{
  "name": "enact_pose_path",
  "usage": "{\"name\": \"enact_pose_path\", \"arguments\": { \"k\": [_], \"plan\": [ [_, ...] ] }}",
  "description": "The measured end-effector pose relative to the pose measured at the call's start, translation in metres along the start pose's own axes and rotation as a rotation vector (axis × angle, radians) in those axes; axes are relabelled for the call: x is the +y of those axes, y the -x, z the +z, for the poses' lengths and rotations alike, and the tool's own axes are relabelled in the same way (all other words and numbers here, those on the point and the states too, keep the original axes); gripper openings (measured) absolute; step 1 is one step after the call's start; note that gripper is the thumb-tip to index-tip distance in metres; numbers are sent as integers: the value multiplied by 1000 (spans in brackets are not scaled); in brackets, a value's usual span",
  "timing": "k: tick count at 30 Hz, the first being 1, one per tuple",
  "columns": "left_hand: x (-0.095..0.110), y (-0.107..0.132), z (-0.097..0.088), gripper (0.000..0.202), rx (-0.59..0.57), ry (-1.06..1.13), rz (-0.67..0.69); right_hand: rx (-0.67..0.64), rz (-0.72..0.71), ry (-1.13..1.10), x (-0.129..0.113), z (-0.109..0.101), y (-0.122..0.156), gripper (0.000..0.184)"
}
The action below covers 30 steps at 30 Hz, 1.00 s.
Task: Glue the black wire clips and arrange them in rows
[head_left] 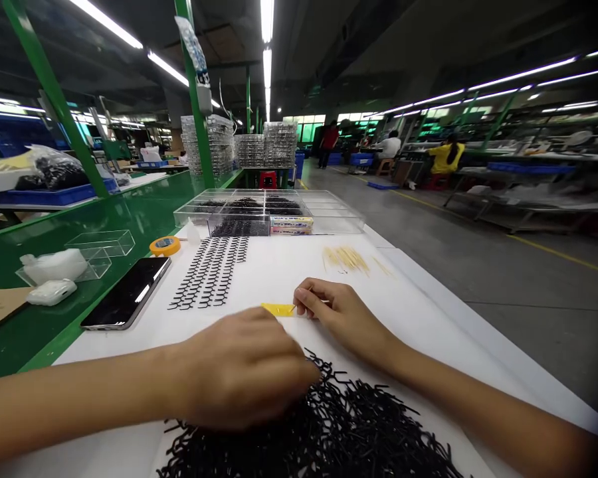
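Observation:
My left hand [244, 372] is over the edge of a heap of small black forked pieces [359, 431]. Motion blurs its curled fingers, and their tips are hidden, so I cannot tell whether they hold a piece. My right hand [329, 305] pinches a thin wooden toothpick [294, 307], its lower tip at a small yellow patch [278, 309] on the white tabletop. Beyond my left hand, more forked black pieces [212, 272] lie in neat columns. Loose toothpicks [346, 259] are spread on the table past my right hand.
A clear compartment tray [339, 222] with black pieces and small boxes [292, 226] stands at the back. To the left are a phone [129, 292], an orange tape roll [164, 246] and a white case [51, 292]. People sit and stand farther off, beside the aisle.

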<state>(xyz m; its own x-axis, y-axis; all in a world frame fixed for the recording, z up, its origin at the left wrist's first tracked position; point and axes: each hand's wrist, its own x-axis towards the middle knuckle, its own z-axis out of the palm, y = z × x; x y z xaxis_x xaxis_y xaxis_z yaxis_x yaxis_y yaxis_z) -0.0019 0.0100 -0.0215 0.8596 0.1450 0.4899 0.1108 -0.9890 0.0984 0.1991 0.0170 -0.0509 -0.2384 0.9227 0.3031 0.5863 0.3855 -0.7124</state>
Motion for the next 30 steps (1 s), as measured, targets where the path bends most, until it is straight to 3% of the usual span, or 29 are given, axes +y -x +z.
{"name": "enact_pose_path", "arguments": {
  "k": [4, 8, 11, 17, 24, 27, 30],
  "plan": [
    [-12, -11, 4, 14, -119, 201, -231, -18, -14, -20, -2, -1, 0, 25],
    [-16, -14, 5, 14, -270, 369, -301, -38, -7, -30, -4, -3, 1, 25],
    [-17, -13, 7, 9, -309, 476, -350, -37, 8, -42, -5, -4, 1, 25],
    [-22, 0, 10, 2, -208, 653, -456, -41, 56, -90, -6, -5, 1, 25],
    [-23, 10, 7, 11, 34, 747, -549, -29, 68, -119, -3, -5, 1, 26],
    [-24, 11, 10, 14, 55, 834, -511, 16, 43, -127, -4, -6, 3, 24],
    [-25, 12, 14, 11, 40, 886, -625, 37, 8, -155, -10, -5, 9, 22]
  ]
}}
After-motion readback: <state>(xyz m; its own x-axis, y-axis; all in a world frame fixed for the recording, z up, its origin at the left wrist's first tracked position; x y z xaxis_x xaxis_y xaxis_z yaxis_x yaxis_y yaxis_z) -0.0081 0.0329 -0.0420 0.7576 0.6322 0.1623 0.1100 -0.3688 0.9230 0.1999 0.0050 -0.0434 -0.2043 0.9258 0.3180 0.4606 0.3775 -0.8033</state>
